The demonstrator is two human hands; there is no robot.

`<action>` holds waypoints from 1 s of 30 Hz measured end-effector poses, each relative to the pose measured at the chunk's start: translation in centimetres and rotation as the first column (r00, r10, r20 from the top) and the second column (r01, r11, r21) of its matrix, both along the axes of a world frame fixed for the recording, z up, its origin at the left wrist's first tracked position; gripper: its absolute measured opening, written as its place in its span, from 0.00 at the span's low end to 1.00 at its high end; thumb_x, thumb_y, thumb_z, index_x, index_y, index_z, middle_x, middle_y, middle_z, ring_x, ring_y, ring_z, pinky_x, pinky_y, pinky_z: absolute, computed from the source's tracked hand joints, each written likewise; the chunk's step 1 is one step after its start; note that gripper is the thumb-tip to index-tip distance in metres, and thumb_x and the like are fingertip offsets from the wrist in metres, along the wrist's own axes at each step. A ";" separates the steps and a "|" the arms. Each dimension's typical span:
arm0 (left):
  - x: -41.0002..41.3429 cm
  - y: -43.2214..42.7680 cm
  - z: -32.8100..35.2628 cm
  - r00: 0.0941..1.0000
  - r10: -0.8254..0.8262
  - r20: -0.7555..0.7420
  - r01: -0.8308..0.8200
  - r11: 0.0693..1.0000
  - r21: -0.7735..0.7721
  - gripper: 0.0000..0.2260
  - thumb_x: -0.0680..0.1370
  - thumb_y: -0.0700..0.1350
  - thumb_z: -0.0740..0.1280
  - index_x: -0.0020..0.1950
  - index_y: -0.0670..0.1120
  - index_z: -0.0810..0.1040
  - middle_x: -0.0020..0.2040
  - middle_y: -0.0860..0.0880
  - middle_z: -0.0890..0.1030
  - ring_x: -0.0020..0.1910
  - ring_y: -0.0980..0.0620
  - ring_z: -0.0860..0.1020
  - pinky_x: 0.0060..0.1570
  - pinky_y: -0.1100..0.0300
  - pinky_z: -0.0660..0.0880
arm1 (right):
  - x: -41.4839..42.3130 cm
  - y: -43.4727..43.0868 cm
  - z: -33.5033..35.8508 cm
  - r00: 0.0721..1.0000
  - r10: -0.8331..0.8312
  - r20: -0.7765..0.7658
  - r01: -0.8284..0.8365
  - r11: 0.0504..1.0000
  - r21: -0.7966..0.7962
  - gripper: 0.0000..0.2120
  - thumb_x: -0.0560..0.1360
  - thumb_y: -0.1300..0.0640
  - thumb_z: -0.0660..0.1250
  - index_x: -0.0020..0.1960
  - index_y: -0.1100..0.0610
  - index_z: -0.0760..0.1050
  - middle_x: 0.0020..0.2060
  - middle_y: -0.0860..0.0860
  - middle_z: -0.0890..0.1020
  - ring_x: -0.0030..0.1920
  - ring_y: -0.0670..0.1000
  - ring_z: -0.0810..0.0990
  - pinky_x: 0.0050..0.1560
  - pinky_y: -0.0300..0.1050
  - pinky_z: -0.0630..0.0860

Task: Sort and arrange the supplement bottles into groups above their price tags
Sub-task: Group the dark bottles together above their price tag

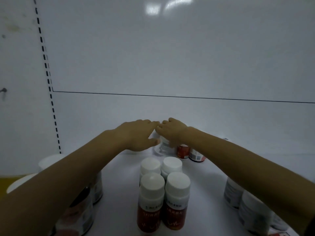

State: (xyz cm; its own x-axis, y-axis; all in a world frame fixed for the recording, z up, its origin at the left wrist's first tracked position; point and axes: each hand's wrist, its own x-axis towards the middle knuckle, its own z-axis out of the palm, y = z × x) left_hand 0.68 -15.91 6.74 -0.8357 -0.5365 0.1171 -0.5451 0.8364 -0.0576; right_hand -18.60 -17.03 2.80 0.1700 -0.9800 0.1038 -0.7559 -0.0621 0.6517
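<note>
**Operator:** Where is the pale bottle [161, 147] standing, and how is it being gripped?

**Technician:** It is standing at the centre of the shelf [122, 181], near the rear edge. The left hand [136, 136] and right hand [172, 132] are both curving round it, with fingers over the top and the left thumb against its side. Blur is hiding how firm the hold is.

**Operator:** What is putting the move at risk?

**Technician:** Two red bottles [183, 151] are standing just beside it, under the right wrist, so a sideways pull is likely to tip them. Both forearms are also reaching past the four red-labelled bottles [163, 193] at the front edge. They are passing over the large canisters [98, 188] at the left edge and the grey jars [232, 193] at the right edge. Withdrawing low is risking a knock.

**Operator:** And the contents?

**Technician:** Every cap in view is sitting on its bottle, so nothing inside is showing.
</note>
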 end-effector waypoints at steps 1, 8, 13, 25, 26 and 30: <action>-0.1 0.2 0.2 1.000 0.008 -0.024 -0.008 1.000 -0.010 0.30 0.78 0.59 0.57 0.76 0.51 0.49 0.76 0.49 0.59 0.73 0.48 0.61 0.69 0.51 0.61 | 0.2 0.5 0.8 0.993 -0.023 0.119 0.026 0.999 -0.019 0.29 0.70 0.46 0.70 0.65 0.55 0.66 0.59 0.53 0.75 0.57 0.54 0.74 0.57 0.46 0.68; -1.2 0.7 0.2 0.961 -0.005 -0.278 0.030 0.996 0.086 0.36 0.69 0.66 0.65 0.70 0.51 0.60 0.65 0.47 0.73 0.58 0.47 0.75 0.57 0.47 0.74 | 1.5 8.3 6.6 0.480 0.014 0.877 0.128 0.988 -0.086 0.23 0.68 0.50 0.74 0.60 0.54 0.72 0.52 0.49 0.77 0.49 0.49 0.75 0.48 0.42 0.74; -2.1 2.9 0.1 0.879 -0.069 -0.472 0.200 0.951 0.235 0.27 0.73 0.55 0.69 0.68 0.50 0.64 0.58 0.50 0.78 0.50 0.51 0.78 0.50 0.54 0.77 | 1.7 13.4 7.4 0.091 0.071 0.993 0.181 0.980 -0.086 0.15 0.73 0.52 0.70 0.57 0.56 0.74 0.51 0.54 0.81 0.47 0.50 0.80 0.40 0.40 0.76; -1.2 6.3 -0.1 0.679 -0.053 -0.732 0.464 0.804 0.372 0.23 0.71 0.52 0.72 0.60 0.51 0.66 0.52 0.54 0.75 0.43 0.61 0.77 0.37 0.68 0.74 | 2.4 18.0 6.4 -0.160 0.188 0.969 0.243 0.959 -0.146 0.20 0.77 0.44 0.62 0.56 0.60 0.78 0.42 0.55 0.82 0.39 0.50 0.78 0.38 0.41 0.75; -1.0 6.4 -0.3 0.673 -0.039 -0.738 0.473 0.790 0.389 0.22 0.70 0.52 0.72 0.60 0.51 0.66 0.53 0.53 0.76 0.44 0.59 0.78 0.37 0.68 0.74 | 2.5 18.1 6.3 -0.173 0.183 0.968 0.237 0.961 -0.140 0.20 0.77 0.44 0.62 0.56 0.59 0.78 0.42 0.55 0.82 0.39 0.50 0.79 0.38 0.41 0.75; -0.1 6.5 -0.8 0.669 -0.011 -0.743 0.482 0.768 0.422 0.23 0.71 0.51 0.72 0.61 0.51 0.66 0.55 0.51 0.77 0.46 0.55 0.80 0.37 0.68 0.75 | 3.1 18.0 5.9 -0.219 0.198 0.955 0.220 0.964 -0.150 0.14 0.78 0.48 0.61 0.53 0.57 0.78 0.42 0.54 0.82 0.40 0.50 0.80 0.38 0.40 0.76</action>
